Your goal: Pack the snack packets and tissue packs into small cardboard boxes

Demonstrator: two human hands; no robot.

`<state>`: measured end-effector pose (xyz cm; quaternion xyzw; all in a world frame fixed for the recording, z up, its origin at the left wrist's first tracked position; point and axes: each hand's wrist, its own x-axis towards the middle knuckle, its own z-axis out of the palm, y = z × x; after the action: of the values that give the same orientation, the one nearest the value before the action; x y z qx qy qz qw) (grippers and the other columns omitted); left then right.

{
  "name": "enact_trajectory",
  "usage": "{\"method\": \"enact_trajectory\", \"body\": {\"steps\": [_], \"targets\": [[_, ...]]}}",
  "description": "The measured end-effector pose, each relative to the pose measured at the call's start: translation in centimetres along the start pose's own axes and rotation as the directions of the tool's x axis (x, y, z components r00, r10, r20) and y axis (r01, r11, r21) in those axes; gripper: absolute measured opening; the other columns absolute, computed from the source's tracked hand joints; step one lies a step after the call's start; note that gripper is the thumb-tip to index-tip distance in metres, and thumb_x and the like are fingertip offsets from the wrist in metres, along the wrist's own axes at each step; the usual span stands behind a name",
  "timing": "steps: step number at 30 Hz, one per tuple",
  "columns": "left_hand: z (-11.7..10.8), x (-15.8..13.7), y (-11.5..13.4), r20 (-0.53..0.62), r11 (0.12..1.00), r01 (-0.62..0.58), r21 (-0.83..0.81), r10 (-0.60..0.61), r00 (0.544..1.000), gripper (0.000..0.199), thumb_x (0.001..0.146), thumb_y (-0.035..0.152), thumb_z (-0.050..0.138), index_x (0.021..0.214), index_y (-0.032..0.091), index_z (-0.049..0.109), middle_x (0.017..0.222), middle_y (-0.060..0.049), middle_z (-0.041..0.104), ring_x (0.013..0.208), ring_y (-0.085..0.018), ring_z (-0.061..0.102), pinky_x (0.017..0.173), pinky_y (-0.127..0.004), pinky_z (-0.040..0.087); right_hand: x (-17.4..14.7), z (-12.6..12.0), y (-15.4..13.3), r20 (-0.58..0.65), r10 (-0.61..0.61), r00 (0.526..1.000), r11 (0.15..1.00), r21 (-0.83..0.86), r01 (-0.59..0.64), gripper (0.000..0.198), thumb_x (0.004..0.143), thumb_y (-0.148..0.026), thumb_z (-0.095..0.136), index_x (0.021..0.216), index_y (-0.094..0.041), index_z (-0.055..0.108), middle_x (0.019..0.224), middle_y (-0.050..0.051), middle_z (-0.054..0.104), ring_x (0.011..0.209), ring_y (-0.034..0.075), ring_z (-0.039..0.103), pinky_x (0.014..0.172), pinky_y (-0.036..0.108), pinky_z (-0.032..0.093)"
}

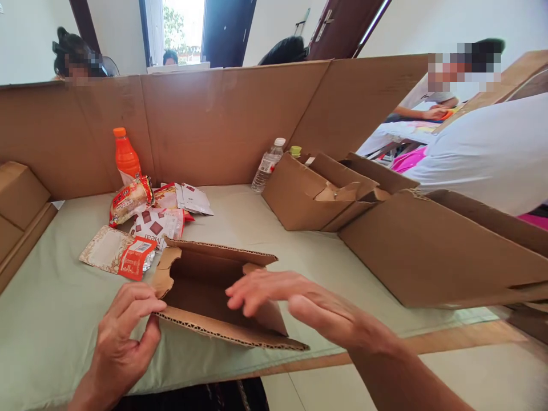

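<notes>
Brown cardboard box [205,274] open nr green-clothed table's [235,217] front edge, nothing seen inside; red/white plastic packs [158,225] outside. L hand [124,331] pinches rim; R hand [317,294] loosely spread, unloaded.

An orange-capped bottle [127,155] and a clear bottle [268,165] stand near the far edge of the table [233,211], before a cardboard partition [226,120]; cardboard boxes [406,251] lie toward its right edge.

"Meal" seemed to stand in dark letters on the white packet with dark diamonds [165,220]; the print on the red-ended pouch [119,252], the red wrapper [128,201] and the clear bottle's label [267,166] was too small or blurred to read.
</notes>
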<state>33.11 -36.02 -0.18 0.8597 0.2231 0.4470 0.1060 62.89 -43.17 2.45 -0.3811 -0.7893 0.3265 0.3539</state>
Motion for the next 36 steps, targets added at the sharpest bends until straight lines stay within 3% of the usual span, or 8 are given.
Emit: {"method": "enact_trajectory", "body": {"steps": [3, 6, 12, 19, 26, 31, 33, 36], "targets": [[-0.5, -0.6, 0.8, 0.017, 0.997, 0.002, 0.078, -0.003, 1.0, 0.027, 0.089, 0.0, 0.053, 0.099, 0.02, 0.066, 0.089, 0.0, 0.066, 0.084, -0.009, 0.066, 0.079, -0.018, 0.054, 3.2, 0.7, -1.1, 0.19, 0.206, 0.96, 0.929, -0.347, -0.13, 0.034, 0.103, -0.041, 0.048, 0.106, -0.017, 0.073, 0.107, 0.011, 0.077, 0.101, 0.026, 0.072, 0.089, 0.038, 0.053], [-0.8, -1.3, 1.4, 0.031, 0.989, 0.0, 0.15, -0.005, 1.0, 0.025, 0.09, 0.002, 0.054, 0.101, 0.02, 0.067, 0.09, 0.0, 0.067, 0.08, -0.008, 0.067, 0.077, -0.017, 0.055, 4.8, 1.8, -2.1, 0.34, 0.373, 0.863, 0.746, -0.663, -0.061, 0.015, 0.093, -0.028, 0.065, 0.092, -0.016, 0.074, 0.087, 0.009, 0.076, 0.079, 0.025, 0.073, 0.068, 0.034, 0.051], [-1.1, -2.0, 2.0, 0.074, 0.989, 0.012, 0.15, -0.023, 0.997, 0.028, 0.09, 0.0, 0.051, 0.102, 0.02, 0.067, 0.089, 0.0, 0.067, 0.081, -0.008, 0.067, 0.078, -0.016, 0.055, -0.2, 1.0, -2.2, 0.041, 0.179, 0.983, 0.537, -0.841, -0.063, 0.008, 0.085, -0.023, 0.068, 0.077, -0.023, 0.067, 0.074, 0.005, 0.071, 0.065, 0.024, 0.067, 0.063, 0.037, 0.05], [-1.6, -1.2, 1.8, 0.159, 0.997, -0.029, 0.072, 0.018, 0.987, 0.029, 0.086, 0.0, 0.051, 0.102, 0.021, 0.064, 0.089, -0.002, 0.067, 0.085, -0.013, 0.067, 0.077, -0.026, 0.058, -6.4, 0.6, 0.2, -0.181, 0.088, 0.98, 0.607, -0.77, -0.197, 0.03, 0.097, -0.039, 0.057, 0.118, -0.023, 0.071, 0.13, 0.013, 0.071, 0.108, 0.032, 0.072, 0.083, 0.046, 0.061], [-2.8, 3.5, 2.7, 0.424, 0.98, -0.189, -0.054, 0.194, 0.885, 0.04, 0.075, 0.012, 0.055, 0.113, 0.024, 0.061, 0.123, -0.008, 0.071, 0.13, -0.028, 0.06, 0.114, -0.053, 0.048, -6.5, 1.9, 1.5, -0.256, 0.122, 0.959, 0.666, -0.695, -0.27, 0.029, 0.098, -0.037, 0.057, 0.122, -0.025, 0.07, 0.136, 0.013, 0.066, 0.116, 0.032, 0.069, 0.09, 0.052, 0.062], [-1.6, 5.2, 2.5, 0.643, 0.98, -0.194, 0.046, 0.12, 0.757, 0.009, 0.075, 0.024, 0.068, 0.083, 0.023, 0.063, 0.093, -0.006, 0.074, 0.093, -0.028, 0.072, 0.114, -0.06, 0.042, -5.8, 2.0, 1.4, -0.238, 0.122, 0.964, 0.698, -0.67, -0.254, 0.03, 0.095, -0.03, 0.061, 0.123, -0.026, 0.07, 0.137, 0.014, 0.066, 0.118, 0.033, 0.068, 0.09, 0.052, 0.063], [-1.3, 4.3, 2.1, 0.636, 0.966, -0.186, 0.181, 0.03, 0.771, 0.011, 0.073, 0.025, 0.071, 0.076, 0.023, 0.06, 0.079, -0.004, 0.068, 0.079, -0.027, 0.068, 0.105, -0.061, 0.047, -5.6, 2.1, 1.6, -0.237, 0.115, 0.965, 0.712, -0.657, -0.246, 0.031, 0.095, -0.031, 0.061, 0.124, -0.025, 0.069, 0.139, 0.014, 0.065, 0.119, 0.033, 0.067, 0.092, 0.054, 0.062], [-1.6, 2.4, 1.7, 0.531, 0.934, -0.14, 0.328, -0.06, 0.845, 0.015, 0.074, 0.024, 0.068, 0.088, 0.023, 0.063, 0.081, -0.004, 0.066, 0.078, -0.027, 0.064, 0.095, -0.057, 0.05, -5.2, 2.2, 2.1, -0.222, 0.107, 0.969, 0.748, -0.624, -0.226, 0.032, 0.096, -0.03, 0.059, 0.126, -0.025, 0.069, 0.142, 0.013, 0.063, 0.123, 0.032, 0.066, 0.097, 0.054, 0.059]]}}
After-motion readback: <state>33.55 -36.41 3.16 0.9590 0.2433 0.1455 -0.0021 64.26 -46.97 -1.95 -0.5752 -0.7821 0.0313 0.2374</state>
